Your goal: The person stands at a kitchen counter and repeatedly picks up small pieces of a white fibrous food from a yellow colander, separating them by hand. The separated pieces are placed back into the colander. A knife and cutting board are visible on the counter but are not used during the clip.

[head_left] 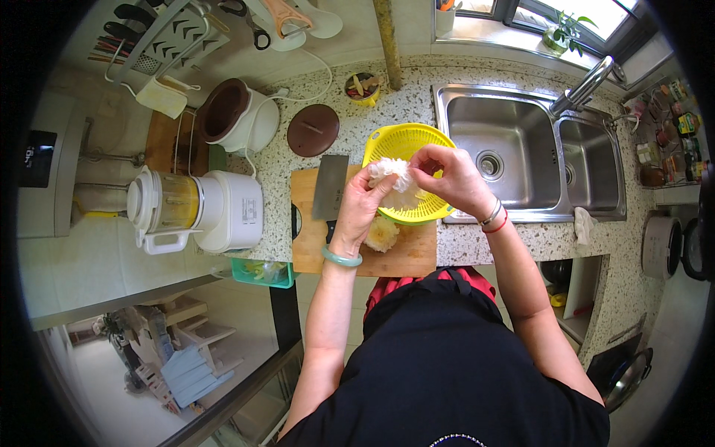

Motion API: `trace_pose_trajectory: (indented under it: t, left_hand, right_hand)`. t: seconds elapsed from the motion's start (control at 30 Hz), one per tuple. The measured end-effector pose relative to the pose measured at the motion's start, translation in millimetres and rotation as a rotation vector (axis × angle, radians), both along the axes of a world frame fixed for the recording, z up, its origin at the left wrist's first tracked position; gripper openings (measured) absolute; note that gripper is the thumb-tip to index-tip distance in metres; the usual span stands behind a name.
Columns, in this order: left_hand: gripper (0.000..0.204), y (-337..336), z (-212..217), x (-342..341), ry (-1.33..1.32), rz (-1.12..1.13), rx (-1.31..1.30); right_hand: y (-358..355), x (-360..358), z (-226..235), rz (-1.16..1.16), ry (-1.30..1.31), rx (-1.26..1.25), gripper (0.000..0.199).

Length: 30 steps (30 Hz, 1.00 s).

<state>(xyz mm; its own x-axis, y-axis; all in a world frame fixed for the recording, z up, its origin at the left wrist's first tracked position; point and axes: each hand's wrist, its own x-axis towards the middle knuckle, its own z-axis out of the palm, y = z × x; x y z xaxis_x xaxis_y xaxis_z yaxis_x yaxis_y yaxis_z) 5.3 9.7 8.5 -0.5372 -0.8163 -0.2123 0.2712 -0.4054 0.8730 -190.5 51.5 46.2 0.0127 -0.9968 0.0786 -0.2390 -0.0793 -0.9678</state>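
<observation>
Home kitchen, pretty clearly. Speckled stone table [462,246] ran along wall, double steel sink [521,149] with tap [588,86] sat under window. Blender [167,205] and white cooker pot [238,115] stood at left, its brown lid [313,130] lay beside it. Wooden cutting board [395,257] carried cleaver [330,188], yellow colander [428,145] rested near sink. Knife rack [160,37] and scissors [249,22] hung on wall; potted plant [562,33] stood on sill.

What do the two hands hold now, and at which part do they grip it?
Both the left hand and right hand hold a pale frilly clump by its opposite edges, above the yellow colander.
</observation>
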Motion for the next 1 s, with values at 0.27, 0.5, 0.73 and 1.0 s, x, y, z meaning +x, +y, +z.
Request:
trace_pose_trajectory:
  t: [0.27,0.5,0.73,1.0]
  left_hand:
    - [0.028,2.7,6.8,-1.7,-0.042,0.005,-0.042]
    - [0.028,4.5,8.0,-1.3,-0.043,0.067,-0.036]
    - [0.028,5.1,13.8,-6.4,-0.024,0.132,-0.078]
    - [0.025,6.1,9.5,-8.8,-0.173,0.234,-0.218]
  right_hand:
    - [0.0,5.5,-8.4,-0.171,0.113,-0.118,0.008]
    - [-1.2,7.2,-24.0,-0.371,0.008,-0.110,0.009]
    - [-5.8,6.7,-35.7,-0.364,0.294,-0.334,0.015]
    - [3.1,10.1,-10.3,-0.306,0.315,-0.326,0.016]
